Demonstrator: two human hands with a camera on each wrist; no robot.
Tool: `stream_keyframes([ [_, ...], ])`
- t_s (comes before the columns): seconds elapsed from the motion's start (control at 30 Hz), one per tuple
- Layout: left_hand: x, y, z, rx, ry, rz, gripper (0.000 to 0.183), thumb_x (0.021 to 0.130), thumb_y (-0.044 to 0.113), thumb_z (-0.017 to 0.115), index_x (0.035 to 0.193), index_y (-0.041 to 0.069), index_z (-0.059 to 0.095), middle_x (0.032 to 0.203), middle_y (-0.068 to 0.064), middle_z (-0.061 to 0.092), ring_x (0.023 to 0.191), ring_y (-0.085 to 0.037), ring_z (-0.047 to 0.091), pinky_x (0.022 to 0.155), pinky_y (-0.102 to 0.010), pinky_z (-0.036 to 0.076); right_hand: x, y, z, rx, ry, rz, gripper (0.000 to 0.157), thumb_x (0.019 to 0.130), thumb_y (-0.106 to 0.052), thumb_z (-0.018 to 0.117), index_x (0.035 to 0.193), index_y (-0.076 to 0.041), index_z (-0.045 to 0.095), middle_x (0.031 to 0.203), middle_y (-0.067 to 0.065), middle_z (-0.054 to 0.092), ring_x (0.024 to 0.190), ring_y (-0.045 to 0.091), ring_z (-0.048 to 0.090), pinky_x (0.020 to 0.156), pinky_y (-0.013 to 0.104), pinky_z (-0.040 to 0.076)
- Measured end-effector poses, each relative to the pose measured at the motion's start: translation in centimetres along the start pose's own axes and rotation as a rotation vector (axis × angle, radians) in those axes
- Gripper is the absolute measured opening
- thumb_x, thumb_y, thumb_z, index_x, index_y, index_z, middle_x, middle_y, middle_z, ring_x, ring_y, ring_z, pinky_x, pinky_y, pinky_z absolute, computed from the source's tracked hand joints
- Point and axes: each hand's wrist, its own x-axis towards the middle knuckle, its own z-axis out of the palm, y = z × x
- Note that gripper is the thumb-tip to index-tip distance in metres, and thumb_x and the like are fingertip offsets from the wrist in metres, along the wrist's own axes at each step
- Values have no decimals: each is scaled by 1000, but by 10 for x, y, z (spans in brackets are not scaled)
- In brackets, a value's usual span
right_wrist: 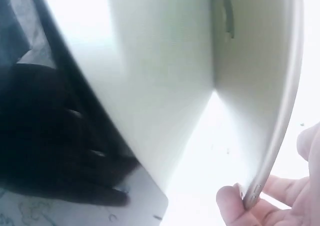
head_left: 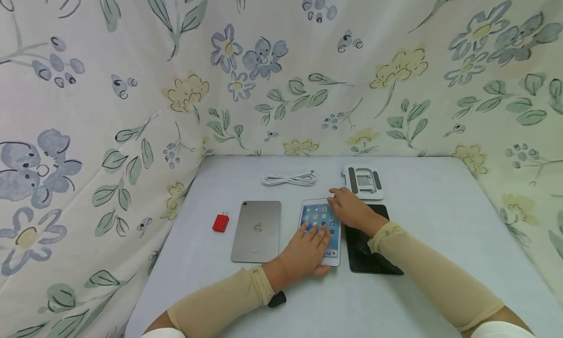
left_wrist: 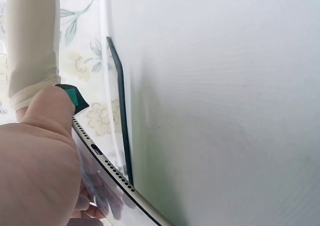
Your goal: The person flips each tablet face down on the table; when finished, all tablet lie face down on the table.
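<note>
Slipping may be caused by slackened grip: white tablet (head_left: 314,210) corner-pinched by right hand (head_left: 354,212), left hand (head_left: 302,252) laid across it, fingers straight.

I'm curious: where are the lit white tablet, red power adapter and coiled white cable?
Lit white tablet (head_left: 317,216): head view, upper part of its screen.
Red power adapter (head_left: 221,223): head view, middle of its body.
Coiled white cable (head_left: 289,180): head view, middle of the coil.
</note>
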Motion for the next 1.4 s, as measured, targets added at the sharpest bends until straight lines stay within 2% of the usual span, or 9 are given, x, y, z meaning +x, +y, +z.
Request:
stream_keyframes([
  [0.1, -4, -2, 1, -2, 64, -25, 81, 104, 71, 46, 153, 8, 58, 155, -8, 57, 132, -22, 62, 100, -39, 54, 1, -4, -6, 54, 29, 5, 58, 114, -36, 43, 153, 7, 48, 145, 27, 56, 134, 43, 55, 110, 62, 44],
  [0.2, -7, -3, 3, -17, 135, -49, 76, 102, 67, 54, 148, 7, 64, 147, -7, 65, 118, -15, 70, 77, -31, 57, 1, -10, -14, 119, 62, 16, 59, 114, -40, 45, 151, 5, 50, 139, 25, 61, 127, 40, 60, 105, 61, 48],
  [0.33, -12, -4, 4, -121, 161, -68, 71, 102, 59, 61, 146, 3, 64, 142, -9, 68, 92, -11, 75, 68, -26, 58, -2, -18, -20, 178, 89, 15, 60, 114, -46, 44, 150, 1, 53, 138, 24, 62, 122, 40, 63, 102, 62, 50],
  [0.5, -21, -5, 2, -320, 178, -90, 66, 104, 46, 65, 148, -3, 60, 143, -14, 66, 79, -16, 75, 71, -26, 61, 0, -24, -21, 224, 122, -15, 61, 114, -48, 44, 148, 1, 54, 140, 25, 62, 123, 41, 63, 101, 61, 51],
  [0.67, -30, -8, 2, -519, 220, -105, 63, 106, 33, 64, 150, -10, 52, 143, -21, 64, 101, -20, 76, 84, -26, 61, 4, -34, -24, 291, 131, -36, 58, 114, -45, 46, 148, 1, 54, 142, 23, 61, 125, 41, 62, 102, 60, 51],
  [0.9, -42, -17, -4, -802, 151, -178, 72, 107, 23, 62, 164, -6, 30, 132, -15, 69, 108, -13, 67, 93, -26, 55, 8, -54, -19, 332, 97, -65, 57, 115, -44, 44, 155, -3, 49, 149, 21, 56, 128, 41, 61, 102, 60, 51],
  [1.0, -47, -23, -1, -770, 182, -176, 76, 105, 25, 65, 165, -3, 28, 135, -13, 68, 114, -17, 68, 100, -30, 54, 11, -60, -15, 362, 80, -66, 60, 115, -45, 42, 159, -4, 43, 154, 22, 51, 135, 42, 55, 107, 61, 47],
  [1.2, -57, -43, 4, -589, 309, -101, 78, 102, 31, 73, 160, -8, 38, 162, -19, 47, 138, -28, 58, 114, -39, 46, 17, -66, -5, 409, 54, -119, 63, 117, -42, 38, 161, 3, 34, 163, 25, 37, 146, 45, 43, 114, 64, 39],
  [1.4, -67, -62, 6, -526, 427, -47, 79, 97, 36, 80, 154, -8, 49, 157, -18, 52, 123, -26, 67, 103, -39, 54, 25, -72, 1, 440, 62, -148, 59, 118, -33, 40, 160, 7, 33, 162, 28, 36, 146, 46, 41, 115, 64, 37],
])
